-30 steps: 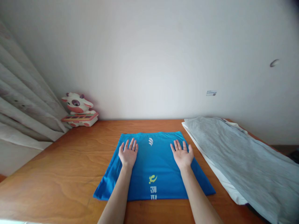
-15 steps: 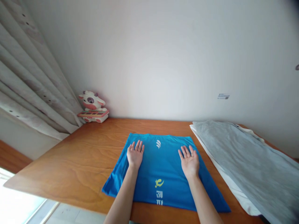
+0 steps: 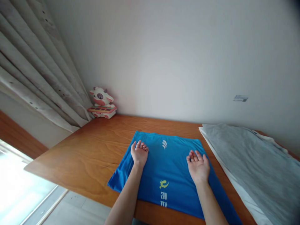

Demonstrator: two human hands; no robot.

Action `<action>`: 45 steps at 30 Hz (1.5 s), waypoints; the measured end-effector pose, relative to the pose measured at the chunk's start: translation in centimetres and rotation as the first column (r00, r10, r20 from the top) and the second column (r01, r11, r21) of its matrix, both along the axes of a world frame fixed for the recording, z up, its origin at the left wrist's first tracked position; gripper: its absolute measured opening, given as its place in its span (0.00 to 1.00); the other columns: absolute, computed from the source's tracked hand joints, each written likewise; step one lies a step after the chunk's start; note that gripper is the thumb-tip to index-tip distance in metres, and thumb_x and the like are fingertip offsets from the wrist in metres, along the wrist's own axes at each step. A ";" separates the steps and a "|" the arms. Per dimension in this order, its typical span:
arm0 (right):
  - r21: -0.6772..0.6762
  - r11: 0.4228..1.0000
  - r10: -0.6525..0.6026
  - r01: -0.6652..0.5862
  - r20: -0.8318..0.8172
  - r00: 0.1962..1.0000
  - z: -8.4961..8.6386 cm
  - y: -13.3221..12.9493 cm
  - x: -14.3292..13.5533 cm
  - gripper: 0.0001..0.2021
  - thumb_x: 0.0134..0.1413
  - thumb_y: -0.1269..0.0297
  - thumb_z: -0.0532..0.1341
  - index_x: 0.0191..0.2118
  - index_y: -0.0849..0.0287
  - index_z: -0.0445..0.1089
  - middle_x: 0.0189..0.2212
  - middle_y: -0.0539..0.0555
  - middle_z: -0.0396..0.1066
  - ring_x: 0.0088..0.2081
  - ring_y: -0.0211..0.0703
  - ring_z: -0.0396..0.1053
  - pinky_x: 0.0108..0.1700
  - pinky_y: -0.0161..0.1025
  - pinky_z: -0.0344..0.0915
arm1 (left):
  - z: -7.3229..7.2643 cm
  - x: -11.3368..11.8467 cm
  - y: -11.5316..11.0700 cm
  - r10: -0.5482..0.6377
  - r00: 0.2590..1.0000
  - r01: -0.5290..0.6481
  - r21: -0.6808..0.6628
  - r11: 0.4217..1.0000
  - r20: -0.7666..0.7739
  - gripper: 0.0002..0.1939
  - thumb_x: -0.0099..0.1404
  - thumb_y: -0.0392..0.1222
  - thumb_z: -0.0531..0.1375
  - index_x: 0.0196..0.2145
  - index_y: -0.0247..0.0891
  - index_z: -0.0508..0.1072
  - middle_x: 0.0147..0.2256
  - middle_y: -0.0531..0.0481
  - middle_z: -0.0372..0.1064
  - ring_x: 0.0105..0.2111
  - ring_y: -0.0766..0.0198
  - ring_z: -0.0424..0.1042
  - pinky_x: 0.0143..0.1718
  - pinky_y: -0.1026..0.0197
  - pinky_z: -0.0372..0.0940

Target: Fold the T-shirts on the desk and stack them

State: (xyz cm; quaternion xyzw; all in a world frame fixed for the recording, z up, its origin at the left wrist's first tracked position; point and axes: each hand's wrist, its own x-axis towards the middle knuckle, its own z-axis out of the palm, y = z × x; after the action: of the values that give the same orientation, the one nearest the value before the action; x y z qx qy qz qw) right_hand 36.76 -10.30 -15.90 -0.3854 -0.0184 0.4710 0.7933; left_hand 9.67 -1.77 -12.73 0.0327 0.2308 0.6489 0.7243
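Observation:
A blue cloth garment [image 3: 168, 168] with white and yellow-green prints lies spread out on the wooden tabletop. Over its left part is my left hand [image 3: 140, 153], palm up, fingers slightly curled and holding nothing. My right hand [image 3: 198, 167] is over the right part, also palm up with loosely bent fingers and nothing in it. Whether either hand touches the fabric, I cannot tell. The garment's kind is not clear, as its lower right corner runs out of view.
Grey cloth [image 3: 253, 162] lies over white cloth [image 3: 236, 187] on the right. At the back left corner sits a toy cow with a keyboard [image 3: 102, 103], beside a curtain [image 3: 39, 68]. Behind the wooden table [image 3: 93, 156] rises a pale wall [image 3: 164, 62] bearing a small label.
The view has turned and tilted slightly, so the things appear shifted mostly to the right. The fingers of both hands have curled a little from a straighter pose. The blue garment lies as before.

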 end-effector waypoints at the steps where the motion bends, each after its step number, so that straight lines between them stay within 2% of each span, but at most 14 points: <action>1: -0.009 1.000 0.011 -0.011 0.028 1.000 0.0 0.1 -0.2 0.16 0.57 0.47 0.59 0.40 0.55 0.70 0.38 0.51 0.73 0.38 0.38 0.73 0.40 0.37 0.71 | 0.0 0.1 0.0 0.001 1.000 0.000 0.005 1.000 -0.012 0.10 0.61 0.49 0.61 0.33 0.38 0.72 0.26 0.53 0.65 0.24 0.67 0.66 0.27 0.64 0.62; 7: -0.018 0.998 0.056 -0.054 0.105 0.993 0.1 0.5 -0.9 0.16 0.51 0.49 0.66 0.37 0.56 0.71 0.35 0.50 0.72 0.38 0.37 0.71 0.39 0.33 0.71 | -0.1 0.7 0.0 -0.028 0.991 0.033 0.037 0.999 -0.131 0.12 0.60 0.50 0.63 0.29 0.38 0.72 0.24 0.54 0.64 0.22 0.68 0.64 0.26 0.65 0.60; 14: -0.021 0.999 0.053 -0.051 0.136 0.989 -0.2 0.2 -1.0 0.17 0.51 0.48 0.66 0.38 0.56 0.70 0.36 0.50 0.72 0.38 0.38 0.72 0.39 0.34 0.72 | 0.1 1.5 -0.5 -0.046 0.953 0.082 0.107 0.991 -0.301 0.16 0.59 0.53 0.65 0.27 0.37 0.72 0.22 0.54 0.64 0.21 0.68 0.62 0.25 0.65 0.59; 19: -0.027 0.998 0.057 -0.053 0.159 0.986 -0.6 0.2 -0.9 0.16 0.53 0.48 0.64 0.38 0.55 0.70 0.36 0.50 0.73 0.38 0.39 0.72 0.41 0.35 0.73 | 0.2 2.1 -0.9 -0.017 0.916 0.099 0.185 0.978 -0.402 0.16 0.60 0.53 0.64 0.26 0.37 0.71 0.21 0.55 0.64 0.21 0.68 0.62 0.26 0.65 0.59; 25: -0.027 0.999 0.049 -0.045 0.182 0.982 -0.6 0.3 -1.1 0.14 0.55 0.50 0.64 0.38 0.56 0.70 0.35 0.51 0.73 0.37 0.39 0.73 0.40 0.35 0.72 | -0.2 2.7 -0.9 0.014 0.858 0.141 0.261 0.955 -0.514 0.16 0.64 0.51 0.62 0.25 0.37 0.71 0.22 0.54 0.64 0.23 0.68 0.62 0.28 0.65 0.58; 30: -0.020 0.999 0.039 -0.036 0.182 0.983 -0.5 0.2 -1.2 0.15 0.55 0.50 0.64 0.37 0.56 0.70 0.34 0.50 0.73 0.37 0.37 0.72 0.39 0.33 0.72 | -0.7 2.8 -1.4 0.050 0.773 0.198 0.315 0.928 -0.632 0.16 0.65 0.50 0.64 0.25 0.38 0.73 0.25 0.52 0.67 0.26 0.66 0.63 0.31 0.65 0.59; 38: -0.010 0.998 0.063 -0.062 0.245 0.967 -0.5 0.1 -1.7 0.18 0.50 0.46 0.67 0.37 0.56 0.70 0.33 0.50 0.74 0.37 0.39 0.74 0.41 0.36 0.73 | 0.0 3.2 -3.0 0.065 0.587 0.328 0.310 0.892 -0.807 0.13 0.61 0.49 0.69 0.26 0.38 0.75 0.24 0.52 0.69 0.25 0.65 0.64 0.30 0.65 0.60; 41: -0.021 0.993 0.119 -0.118 0.326 0.938 -0.2 -0.5 -1.3 0.20 0.47 0.45 0.69 0.35 0.57 0.71 0.33 0.52 0.76 0.36 0.41 0.75 0.41 0.39 0.74 | 0.5 2.2 -3.0 0.061 0.530 0.372 0.296 0.880 -0.846 0.12 0.58 0.50 0.70 0.28 0.39 0.76 0.25 0.52 0.70 0.25 0.64 0.65 0.29 0.65 0.60; 43: -0.051 0.985 0.172 -0.166 0.399 0.901 0.0 -1.2 -0.1 0.22 0.44 0.45 0.71 0.35 0.58 0.73 0.32 0.54 0.77 0.34 0.44 0.76 0.39 0.42 0.75 | 0.7 0.5 -2.4 0.090 0.411 0.420 0.276 0.864 -0.907 0.12 0.56 0.50 0.71 0.31 0.40 0.78 0.26 0.51 0.71 0.25 0.63 0.65 0.29 0.64 0.61; 44: -0.073 0.981 0.192 -0.179 0.441 0.877 0.2 -1.6 0.9 0.22 0.43 0.44 0.71 0.35 0.59 0.74 0.32 0.55 0.78 0.33 0.44 0.76 0.38 0.43 0.75 | 0.8 -0.6 -1.9 0.149 0.266 0.447 0.259 0.856 -0.952 0.12 0.56 0.51 0.70 0.31 0.41 0.78 0.28 0.51 0.72 0.25 0.62 0.66 0.29 0.63 0.62; 45: -0.097 0.979 0.203 -0.178 0.485 0.850 0.4 -1.9 1.9 0.23 0.42 0.44 0.71 0.35 0.59 0.74 0.31 0.55 0.78 0.32 0.45 0.75 0.36 0.44 0.74 | 0.9 -1.7 -1.3 0.217 0.082 0.470 0.230 0.852 -0.973 0.12 0.56 0.52 0.69 0.32 0.42 0.78 0.28 0.51 0.72 0.26 0.61 0.67 0.32 0.61 0.64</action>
State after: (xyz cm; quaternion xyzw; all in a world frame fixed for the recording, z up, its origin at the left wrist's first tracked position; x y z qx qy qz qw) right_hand 38.66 -12.19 -15.52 -0.5081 -0.2468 0.4338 0.7020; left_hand 7.98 -3.04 -11.84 0.6646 0.4765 0.4181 0.3955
